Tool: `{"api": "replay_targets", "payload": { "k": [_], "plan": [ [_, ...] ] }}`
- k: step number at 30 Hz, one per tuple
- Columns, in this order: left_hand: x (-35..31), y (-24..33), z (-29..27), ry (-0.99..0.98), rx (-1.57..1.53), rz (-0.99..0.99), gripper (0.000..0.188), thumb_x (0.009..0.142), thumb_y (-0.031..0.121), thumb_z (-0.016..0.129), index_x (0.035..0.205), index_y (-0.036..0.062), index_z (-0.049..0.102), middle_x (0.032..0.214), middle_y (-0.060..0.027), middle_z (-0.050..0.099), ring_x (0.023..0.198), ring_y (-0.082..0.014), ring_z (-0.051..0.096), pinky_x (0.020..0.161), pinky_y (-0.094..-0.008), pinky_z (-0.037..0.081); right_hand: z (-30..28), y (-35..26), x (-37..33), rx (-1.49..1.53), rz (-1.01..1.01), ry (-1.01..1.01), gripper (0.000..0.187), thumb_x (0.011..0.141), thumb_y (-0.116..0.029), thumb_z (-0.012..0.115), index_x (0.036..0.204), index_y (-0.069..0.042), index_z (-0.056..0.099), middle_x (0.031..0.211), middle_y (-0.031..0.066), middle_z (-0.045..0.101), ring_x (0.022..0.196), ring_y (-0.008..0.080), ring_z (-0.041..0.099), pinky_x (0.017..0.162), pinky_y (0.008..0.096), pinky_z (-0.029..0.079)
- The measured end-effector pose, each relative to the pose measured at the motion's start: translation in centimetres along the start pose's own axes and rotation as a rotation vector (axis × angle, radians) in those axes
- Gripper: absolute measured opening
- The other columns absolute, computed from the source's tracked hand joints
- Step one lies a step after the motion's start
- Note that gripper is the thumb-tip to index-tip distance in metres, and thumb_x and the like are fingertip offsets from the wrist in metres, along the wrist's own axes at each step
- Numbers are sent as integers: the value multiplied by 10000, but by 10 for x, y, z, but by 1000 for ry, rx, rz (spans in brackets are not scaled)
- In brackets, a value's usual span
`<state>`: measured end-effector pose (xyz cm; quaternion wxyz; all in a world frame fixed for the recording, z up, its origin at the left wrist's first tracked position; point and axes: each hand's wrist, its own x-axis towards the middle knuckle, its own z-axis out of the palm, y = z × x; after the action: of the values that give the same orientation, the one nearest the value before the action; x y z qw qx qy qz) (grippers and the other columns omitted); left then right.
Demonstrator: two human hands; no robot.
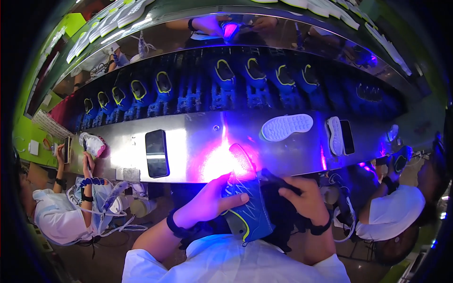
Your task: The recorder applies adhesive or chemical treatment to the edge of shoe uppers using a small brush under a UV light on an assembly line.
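Observation:
A blue shoe upper (258, 214) with a yellow-green collar and pale laces is in my left hand (205, 200), toe pointing away from me. My left thumb presses on the lacing side, with the other fingers around the far side. The toe glows pink under a bright violet light at the table edge. My right hand (306, 197) is closed round a slim black-handled tool (279, 182), whose tip reaches close to the shoe's right side. The tip is too dark to make out.
A metal table (188, 122) lies ahead, bearing a phone (157, 153), a white sole (288, 127), and another sole (335, 136) beside a second phone (347, 137). Beyond runs a dark rack with several blue shoes (163, 84). Co-workers sit at left (61, 212) and right (394, 212).

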<state>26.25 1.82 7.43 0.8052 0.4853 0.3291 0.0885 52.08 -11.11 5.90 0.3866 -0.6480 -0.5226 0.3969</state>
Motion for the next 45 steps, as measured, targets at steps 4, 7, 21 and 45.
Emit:
{"api": "replay_targets", "payload": {
  "k": [4, 7, 21, 45],
  "plan": [
    [-6, -2, 1, 15, 50, 13, 515, 980, 167, 749, 1404, -36, 538, 1239, -90, 707, 1145, -161, 663, 989, -341, 541, 4, -14, 5, 54, -26, 0, 410, 915, -62, 773, 1312, 5, 694, 1241, 130, 747, 1139, 189, 668, 1028, 346, 486],
    [-13, -12, -8, 74, -5, 33, 510, 976, 180, 751, 1388, -43, 549, 1218, -72, 703, 1139, -146, 649, 994, -331, 528, 3, -16, -4, 131, 16, -141, 404, 918, -78, 767, 1312, -20, 700, 1132, 106, 767, 1032, 156, 689, 937, 324, 527],
    [-13, -5, -2, 204, 8, 167, 655, 965, 275, 763, 1449, -67, 485, 1324, -121, 638, 1231, -205, 611, 1066, -372, 488, -46, -31, -63, -47, 101, -334, 415, 911, -103, 775, 1318, -51, 707, 1053, 105, 780, 897, 175, 718, 822, 306, 546],
    [4, 0, 26, 275, -270, 165, 557, 1031, 315, 657, 1432, -38, 500, 1292, -110, 658, 1193, -199, 649, 1045, -373, 508, -77, -49, -40, -263, -41, -148, 444, 842, -82, 800, 1280, -112, 733, 742, 103, 594, 634, 237, 541, 606, 348, 427]
  ]
}}
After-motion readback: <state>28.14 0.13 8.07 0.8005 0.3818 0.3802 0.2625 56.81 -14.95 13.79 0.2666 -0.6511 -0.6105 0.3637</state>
